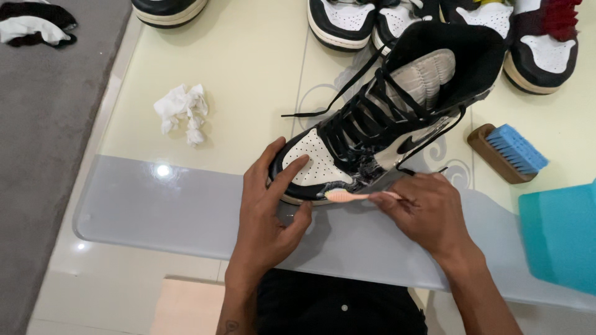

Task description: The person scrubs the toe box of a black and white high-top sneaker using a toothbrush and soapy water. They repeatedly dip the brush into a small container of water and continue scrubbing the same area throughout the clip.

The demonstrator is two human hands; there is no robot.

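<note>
A black and white high-top sneaker (397, 118) with black laces stands on a glass table (186, 205), its toe pointing toward me. My left hand (270, 208) steadies the toe, fingers spread over the white perforated toe box. My right hand (425, 214) grips a small pale orange toothbrush (347, 196), its head pressed against the sneaker's side near the sole, where foam shows.
A crumpled white tissue (183, 111) lies left of the sneaker. A wooden brush with blue bristles (509, 152) and a teal container (562, 232) sit at the right. Several more sneakers (347, 22) line the table's far edge. Grey carpet (43, 124) lies left.
</note>
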